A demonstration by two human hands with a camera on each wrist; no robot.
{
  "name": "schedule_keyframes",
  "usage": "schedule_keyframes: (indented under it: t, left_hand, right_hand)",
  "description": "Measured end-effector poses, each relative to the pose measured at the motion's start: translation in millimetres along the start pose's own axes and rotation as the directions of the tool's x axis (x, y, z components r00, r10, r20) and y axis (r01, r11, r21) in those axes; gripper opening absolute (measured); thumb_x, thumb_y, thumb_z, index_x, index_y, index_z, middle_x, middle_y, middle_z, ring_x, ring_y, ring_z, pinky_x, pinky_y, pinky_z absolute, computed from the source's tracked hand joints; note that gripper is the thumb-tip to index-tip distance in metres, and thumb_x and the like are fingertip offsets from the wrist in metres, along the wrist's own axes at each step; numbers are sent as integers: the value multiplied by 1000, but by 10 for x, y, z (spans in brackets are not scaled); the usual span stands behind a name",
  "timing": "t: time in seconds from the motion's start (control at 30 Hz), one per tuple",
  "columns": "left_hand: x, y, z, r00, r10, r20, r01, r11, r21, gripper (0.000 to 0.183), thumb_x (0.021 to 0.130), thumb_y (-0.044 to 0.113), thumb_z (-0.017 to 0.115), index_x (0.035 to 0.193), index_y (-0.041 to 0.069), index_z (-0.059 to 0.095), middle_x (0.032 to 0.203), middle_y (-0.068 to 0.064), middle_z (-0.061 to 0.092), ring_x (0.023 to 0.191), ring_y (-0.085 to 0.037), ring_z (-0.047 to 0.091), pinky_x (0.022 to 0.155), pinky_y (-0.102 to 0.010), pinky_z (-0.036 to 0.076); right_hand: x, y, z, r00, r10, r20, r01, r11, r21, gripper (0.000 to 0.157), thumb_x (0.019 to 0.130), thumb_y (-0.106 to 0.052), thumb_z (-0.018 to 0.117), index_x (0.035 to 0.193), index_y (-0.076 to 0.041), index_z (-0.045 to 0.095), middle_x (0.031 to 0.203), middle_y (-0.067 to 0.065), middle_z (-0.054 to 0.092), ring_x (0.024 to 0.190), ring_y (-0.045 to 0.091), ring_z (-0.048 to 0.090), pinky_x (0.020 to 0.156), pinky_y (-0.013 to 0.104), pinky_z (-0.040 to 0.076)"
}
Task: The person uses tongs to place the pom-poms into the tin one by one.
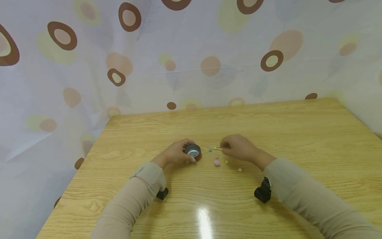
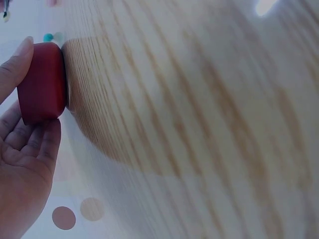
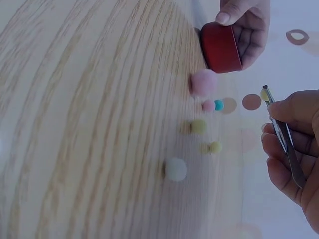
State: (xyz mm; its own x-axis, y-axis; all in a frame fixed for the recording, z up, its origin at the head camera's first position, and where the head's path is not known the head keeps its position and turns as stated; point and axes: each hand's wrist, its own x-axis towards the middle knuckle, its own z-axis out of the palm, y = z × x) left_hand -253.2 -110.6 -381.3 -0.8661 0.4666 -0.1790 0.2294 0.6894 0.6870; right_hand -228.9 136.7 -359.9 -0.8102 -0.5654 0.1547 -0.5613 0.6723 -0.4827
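My left hand (image 1: 176,152) grips a small round bowl (image 1: 193,149), silvery inside and red outside, with the thumb on one side and fingers on the other. The bowl stands on the table with a teal pom-pom (image 1: 194,154) in it. Metal tweezers (image 3: 284,134) are pinched in my right hand (image 1: 238,146), above the table to the right of the bowl. Between their tips is a small yellow pom-pom (image 3: 264,94). Loose pom-poms lie between and in front of the hands: a large pink one (image 1: 217,163), a small pink one (image 1: 216,157) and a teal one (image 1: 210,150).
More pom-poms lie nearer the right hand: a yellow one (image 1: 226,162), a white one (image 1: 240,170) and, in the right wrist view, another small yellow one (image 3: 215,147). The wooden table (image 1: 143,132) ends at a patterned cloth (image 1: 191,66) behind it.
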Motion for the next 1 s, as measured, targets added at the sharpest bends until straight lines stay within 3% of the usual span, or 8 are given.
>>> schedule_keyframes:
  t: [0.47,1.0]
  left_hand:
    - [9,-23,7,1000,5,1,-5,1000,-11,56,66,22,74,114,13,48,108,-2,50,104,-22,46,83,-32,40]
    - [11,-41,7,1000,13,7,-12,999,-42,55,67,22,74,114,13,47,107,-1,50,103,-22,47,84,-33,40]
  right_hand:
    - [120,-129,54,998,-51,-29,51,999,8,3,77,-6,59,77,-4,62,70,-1,58,58,8,46,55,26,43]
    - [260,-176,156,999,-43,-9,44,997,60,6,77,-5,60,81,-3,63,76,2,61,66,11,54,62,28,46]
